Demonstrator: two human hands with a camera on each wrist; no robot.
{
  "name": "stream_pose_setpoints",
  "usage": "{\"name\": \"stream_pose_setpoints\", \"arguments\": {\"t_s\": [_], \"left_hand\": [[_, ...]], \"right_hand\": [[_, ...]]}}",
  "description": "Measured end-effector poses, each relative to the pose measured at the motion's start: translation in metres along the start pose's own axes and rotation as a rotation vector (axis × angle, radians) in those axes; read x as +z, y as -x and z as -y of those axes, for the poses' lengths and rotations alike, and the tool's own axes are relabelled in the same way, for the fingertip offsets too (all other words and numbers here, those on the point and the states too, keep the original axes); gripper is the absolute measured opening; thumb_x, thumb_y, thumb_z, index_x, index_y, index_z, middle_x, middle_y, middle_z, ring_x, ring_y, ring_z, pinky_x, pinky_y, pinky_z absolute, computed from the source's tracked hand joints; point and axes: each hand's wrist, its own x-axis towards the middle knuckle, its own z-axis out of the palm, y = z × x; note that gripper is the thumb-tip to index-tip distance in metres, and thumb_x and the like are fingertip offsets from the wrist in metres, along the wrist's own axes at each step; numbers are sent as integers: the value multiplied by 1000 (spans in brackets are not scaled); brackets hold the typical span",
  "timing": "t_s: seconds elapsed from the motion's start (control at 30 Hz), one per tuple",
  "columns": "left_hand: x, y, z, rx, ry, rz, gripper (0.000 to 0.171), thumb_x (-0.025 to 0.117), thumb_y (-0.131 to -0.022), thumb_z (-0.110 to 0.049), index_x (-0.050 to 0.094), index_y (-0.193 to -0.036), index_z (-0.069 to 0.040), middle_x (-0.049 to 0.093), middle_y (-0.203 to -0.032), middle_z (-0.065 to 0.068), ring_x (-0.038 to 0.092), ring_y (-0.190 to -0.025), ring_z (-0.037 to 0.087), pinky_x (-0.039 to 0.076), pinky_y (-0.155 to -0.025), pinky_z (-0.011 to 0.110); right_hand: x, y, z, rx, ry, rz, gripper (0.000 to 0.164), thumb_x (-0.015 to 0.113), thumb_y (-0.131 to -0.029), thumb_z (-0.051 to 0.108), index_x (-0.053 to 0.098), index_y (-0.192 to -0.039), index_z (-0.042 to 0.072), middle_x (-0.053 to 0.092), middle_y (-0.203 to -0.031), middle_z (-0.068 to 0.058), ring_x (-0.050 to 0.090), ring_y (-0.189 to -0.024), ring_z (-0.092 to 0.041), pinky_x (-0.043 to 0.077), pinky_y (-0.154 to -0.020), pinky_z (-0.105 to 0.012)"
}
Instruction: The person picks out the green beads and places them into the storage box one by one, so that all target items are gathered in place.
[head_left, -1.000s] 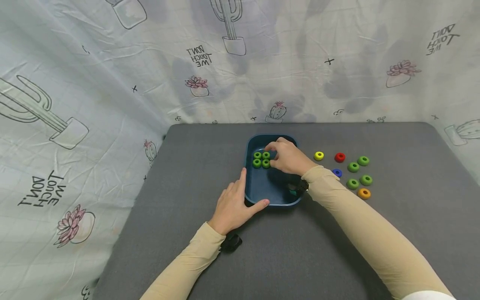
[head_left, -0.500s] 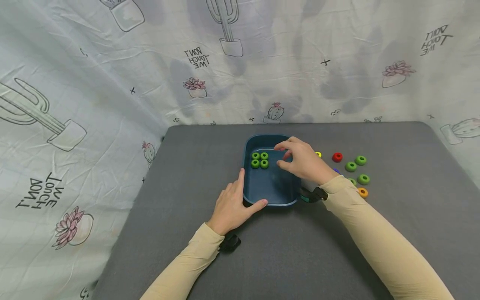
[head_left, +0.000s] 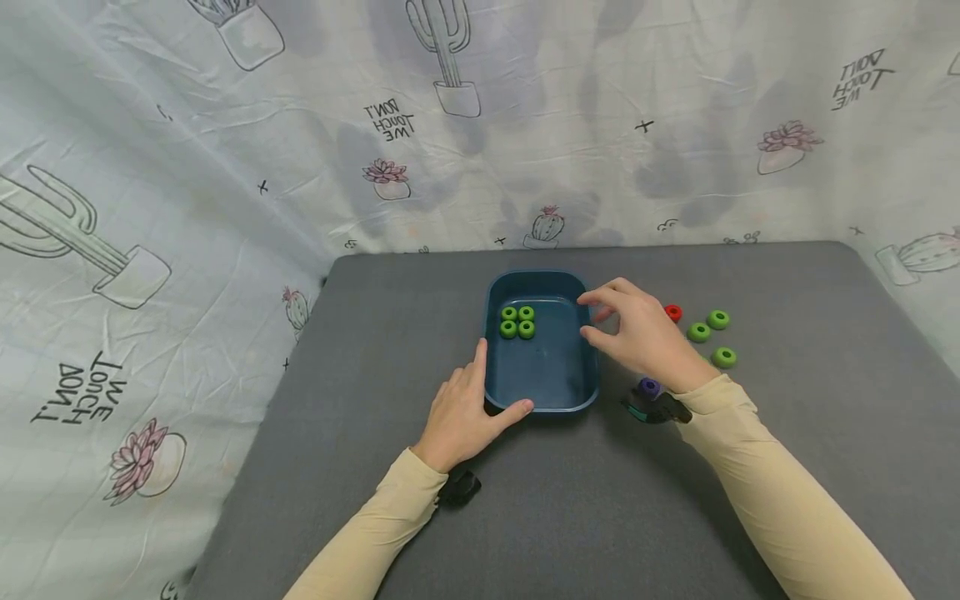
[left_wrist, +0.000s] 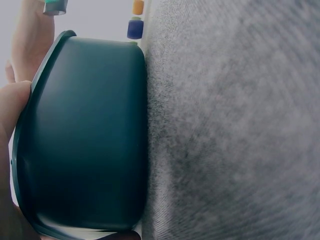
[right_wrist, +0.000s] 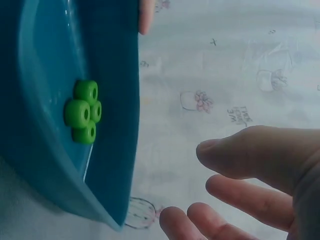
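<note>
A dark blue tray [head_left: 543,392] lies on the grey table with a tight two-by-two block of green beads [head_left: 517,322] toward its far left. My left hand [head_left: 463,421] steadies the tray at its near left corner, index finger along the left side and thumb at the near rim. Over the tray's right rim hovers my right hand [head_left: 645,333], thumb and fingers spread apart with nothing between them. In the right wrist view the thumb [right_wrist: 225,156] stands well apart from the fingers, beside the tray. The tray's outer wall [left_wrist: 85,135] fills much of the left wrist view.
Right of the tray lie loose beads: a red one [head_left: 672,312], several green ones [head_left: 723,357] and a blue one [head_left: 649,386] by the right wrist's camera band. An orange bead [left_wrist: 138,7] shows in the left wrist view. A patterned curtain [head_left: 480,167] hangs behind the table.
My right hand has drawn away from the green beads to the right, from inside the tray to its right rim, its fingers spreading. The left hand and the beads in the tray stay put.
</note>
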Motion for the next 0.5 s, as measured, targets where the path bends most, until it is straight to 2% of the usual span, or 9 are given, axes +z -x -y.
{"name": "stream_pose_setpoints", "arguments": {"t_s": [0.3, 0.5], "left_hand": [[1, 1, -2, 14, -9, -11, 118, 57, -87, -82, 8, -169, -13, 51, -158, 14, 58, -126, 33, 45, -106, 53], [0, 0, -2, 12, -10, -10, 118, 58, -87, -82, 9, -169, -13, 51, -157, 14, 57, -127, 32, 45, -106, 53]], "right_hand": [[-17, 24, -11, -25, 69, -97, 35, 77, -93, 12, 71, -127, 9, 64, -116, -8, 66, -88, -21, 50, -70, -37], [-28, 36, -27, -19, 107, -145, 37, 77, -91, 8, 71, -127, 7, 63, -115, -9, 68, -90, -22, 49, -71, -37]]}}
